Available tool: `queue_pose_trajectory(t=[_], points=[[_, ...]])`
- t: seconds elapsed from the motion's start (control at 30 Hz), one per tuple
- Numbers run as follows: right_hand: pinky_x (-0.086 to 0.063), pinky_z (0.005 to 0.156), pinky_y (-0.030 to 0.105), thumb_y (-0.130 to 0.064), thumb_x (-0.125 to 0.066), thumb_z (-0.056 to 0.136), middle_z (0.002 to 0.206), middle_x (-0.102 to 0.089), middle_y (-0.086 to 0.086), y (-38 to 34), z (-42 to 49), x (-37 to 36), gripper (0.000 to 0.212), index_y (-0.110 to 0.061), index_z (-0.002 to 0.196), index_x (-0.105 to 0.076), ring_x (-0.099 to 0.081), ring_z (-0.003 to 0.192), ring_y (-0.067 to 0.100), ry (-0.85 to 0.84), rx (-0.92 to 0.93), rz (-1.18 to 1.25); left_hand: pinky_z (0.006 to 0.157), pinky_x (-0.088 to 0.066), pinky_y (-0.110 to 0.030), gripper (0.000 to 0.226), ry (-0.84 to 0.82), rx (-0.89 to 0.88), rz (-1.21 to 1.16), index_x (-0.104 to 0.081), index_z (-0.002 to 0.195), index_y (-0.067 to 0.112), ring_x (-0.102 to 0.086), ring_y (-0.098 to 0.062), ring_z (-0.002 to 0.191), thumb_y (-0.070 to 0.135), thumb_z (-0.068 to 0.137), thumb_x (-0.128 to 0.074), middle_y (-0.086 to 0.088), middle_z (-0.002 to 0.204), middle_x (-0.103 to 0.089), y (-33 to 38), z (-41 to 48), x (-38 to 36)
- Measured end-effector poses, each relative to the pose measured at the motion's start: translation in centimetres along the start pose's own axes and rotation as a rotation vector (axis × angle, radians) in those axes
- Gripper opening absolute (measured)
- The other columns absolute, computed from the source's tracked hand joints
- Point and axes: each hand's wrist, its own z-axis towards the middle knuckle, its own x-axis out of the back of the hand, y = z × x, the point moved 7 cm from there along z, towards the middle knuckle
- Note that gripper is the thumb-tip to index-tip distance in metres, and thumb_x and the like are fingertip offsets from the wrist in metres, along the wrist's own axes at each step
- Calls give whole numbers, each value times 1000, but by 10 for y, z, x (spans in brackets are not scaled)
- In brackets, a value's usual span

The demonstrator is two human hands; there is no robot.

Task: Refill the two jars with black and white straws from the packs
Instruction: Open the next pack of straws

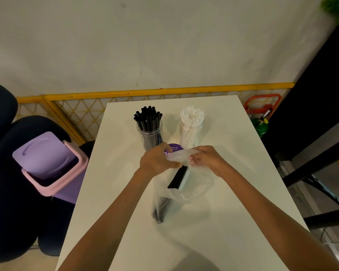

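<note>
Two clear jars stand at the far side of the white table [233,202]. The left jar [150,133] holds black straws and the right jar [191,132] holds white straws. In front of them lies a clear plastic pack [192,184] with black straws [177,178] inside. My left hand [156,160] and my right hand [205,158] both pinch the top of the pack's film, holding it up between them just before the jars. A second clear pack with dark straws [160,210] lies below, nearer to me.
A round purple sticker [175,147] lies on the table between the jars and my hands. A pink bin with a lilac swing lid [47,159] stands left of the table. A yellow mesh fence [82,112] runs behind, and black furniture [321,114] stands at the right.
</note>
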Motion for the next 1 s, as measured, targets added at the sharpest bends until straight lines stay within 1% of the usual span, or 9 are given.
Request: queue_pose_trajectory(t=[0.13,0.23,0.43,0.53,0.63,0.7,0.8,0.93,1.0], points=[[-54,77,27,11,-51,84,71,-69,7,6,-2,9,26,1,102,-68,-65,67,17,-16,-78,260,80,-43,-28,47,-15,103,590,-46,126,16,-57,-24,108,28,84,-64,-4,120,-58,-29,-7,-6],[-55,66,22,9,-47,88,73,-70,6,12,-4,12,32,-1,114,-62,-67,59,11,-47,-153,391,75,-45,-28,26,-83,220,587,-58,113,10,-62,-25,101,17,88,-52,-7,108,-63,-61,-11,-15],[-39,35,14,7,-33,93,45,-56,-8,23,-14,11,38,-1,124,-53,-46,32,2,-87,-248,562,48,-57,-29,9,-229,645,-918,-56,89,-2,-68,-24,50,1,93,-48,-19,68,-68,-97,-19,-36],[-26,43,15,-11,-49,92,52,-37,-9,35,-17,11,27,1,112,-64,-31,45,6,-173,-209,56,50,-57,-30,14,-212,672,-1365,-56,88,-2,-69,-23,53,-1,95,-44,-16,64,-70,-94,-16,-40],[-35,59,17,-36,-63,87,67,-48,-6,45,-26,1,25,-12,79,-64,-44,64,9,-313,-188,-345,67,-58,-35,20,-145,667,-1545,-56,88,-4,-68,-27,63,-3,95,-37,-16,63,-69,-87,-12,-46],[-42,67,17,-43,-64,85,79,-59,-3,53,-31,-3,37,-9,100,-66,-54,73,9,-361,-220,-388,78,-53,-35,21,-108,693,-1583,-55,82,-3,-63,-27,66,-3,94,-37,-15,56,-66,-82,-11,-51],[-38,61,14,-39,-58,90,71,-52,-6,59,-32,2,30,-11,95,-67,-47,66,6,-372,-256,-285,42,-50,-20,25,-82,693,-1564,-52,77,-1,-53,-15,36,-5,91,-32,-9,47,-59,-79,-7,-58],[-48,51,15,-22,-47,97,64,-67,-8,65,-22,19,20,-19,84,-62,-62,57,2,-181,-326,459,38,-40,-18,9,-153,623,-1204,-62,84,5,-52,-12,42,10,86,-55,-10,71,-64,-93,-6,-68],[-57,58,27,-15,-44,97,72,-72,3,72,-17,23,21,-15,81,-58,-70,63,13,-130,-366,740,49,-35,-21,42,-311,532,-801,-67,95,11,-49,-13,59,40,65,-74,-8,86,-60,-99,-9,-73]])
